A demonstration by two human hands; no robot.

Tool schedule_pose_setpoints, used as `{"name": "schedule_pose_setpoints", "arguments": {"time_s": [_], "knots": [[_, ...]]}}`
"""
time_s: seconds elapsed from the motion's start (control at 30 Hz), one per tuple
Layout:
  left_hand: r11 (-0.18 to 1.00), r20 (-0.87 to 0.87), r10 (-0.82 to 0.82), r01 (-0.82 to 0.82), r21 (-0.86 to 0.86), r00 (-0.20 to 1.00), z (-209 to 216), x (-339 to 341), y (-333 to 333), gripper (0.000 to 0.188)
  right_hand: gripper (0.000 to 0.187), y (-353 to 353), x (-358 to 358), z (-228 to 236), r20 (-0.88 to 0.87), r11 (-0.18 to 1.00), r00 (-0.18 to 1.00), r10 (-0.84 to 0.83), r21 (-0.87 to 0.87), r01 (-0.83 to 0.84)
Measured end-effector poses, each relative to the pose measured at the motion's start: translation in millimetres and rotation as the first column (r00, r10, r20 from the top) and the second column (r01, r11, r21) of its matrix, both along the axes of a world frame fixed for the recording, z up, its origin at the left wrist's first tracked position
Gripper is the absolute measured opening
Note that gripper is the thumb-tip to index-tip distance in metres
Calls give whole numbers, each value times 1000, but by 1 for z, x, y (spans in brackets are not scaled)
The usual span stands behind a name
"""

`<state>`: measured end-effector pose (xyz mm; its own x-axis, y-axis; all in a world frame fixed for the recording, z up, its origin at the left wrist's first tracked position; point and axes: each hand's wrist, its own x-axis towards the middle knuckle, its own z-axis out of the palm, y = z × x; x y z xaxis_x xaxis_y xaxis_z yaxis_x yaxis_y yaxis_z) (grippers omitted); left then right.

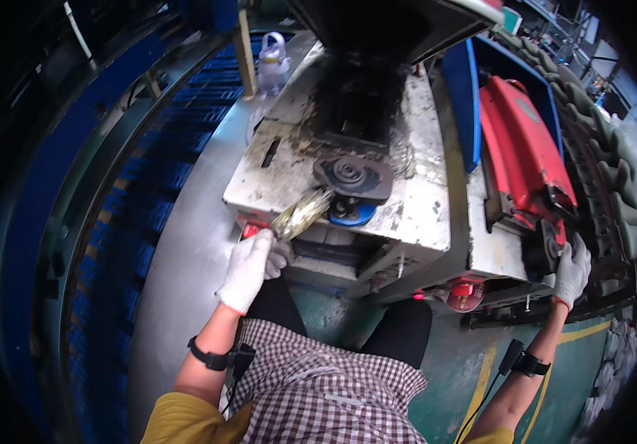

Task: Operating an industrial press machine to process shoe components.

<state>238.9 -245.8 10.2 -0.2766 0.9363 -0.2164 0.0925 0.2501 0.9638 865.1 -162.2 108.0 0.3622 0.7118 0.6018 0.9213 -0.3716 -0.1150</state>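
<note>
My left hand (248, 270), in a white glove, is closed at the lower end of a handle (302, 214) wrapped in shiny, yellowish clear film. This handle slants up to a dark, round-centred metal plate (351, 177) on the front of a stained white machine (426, 192). A blue piece (353, 214) shows beneath the plate. Off to the right, my gloved right hand (573, 272) reaches the front of a second machine, its fingers stretched and apart. They are beside a dark metal part (542, 251) below a red cover (522, 140); exact contact is unclear.
A red button (250, 229) sits beside my left hand, and another red button (463, 288) is on the right machine's front. The left machine's dark lid (370, 29) stands raised. A pale bottle (273, 65) stands behind left. Blue rollers (148, 177) run along the left.
</note>
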Motion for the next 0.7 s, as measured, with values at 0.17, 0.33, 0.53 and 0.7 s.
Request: {"name": "schedule_pose_setpoints", "arguments": {"time_s": [0.17, 0.33, 0.53, 0.7], "knots": [[760, -409, 231, 99, 642, 883, 42, 15, 15, 33, 34, 31, -168, 119, 288, 651, 770, 570, 414, -636], [832, -339, 169, 51, 552, 925, 61, 30, 8, 28, 46, 107, -301, 211, 501, 414, 559, 661, 377, -828], [876, -126, 46, 20, 483, 991, 46, 41, 13, 35, 47, 229, -388, 289, 192, 423, 444, 875, 144, -895], [904, -3, -9, 9, 428, 1000, 44, 36, 10, 38, 39, 242, -399, 264, 132, 358, 407, 904, 285, -889]]}}
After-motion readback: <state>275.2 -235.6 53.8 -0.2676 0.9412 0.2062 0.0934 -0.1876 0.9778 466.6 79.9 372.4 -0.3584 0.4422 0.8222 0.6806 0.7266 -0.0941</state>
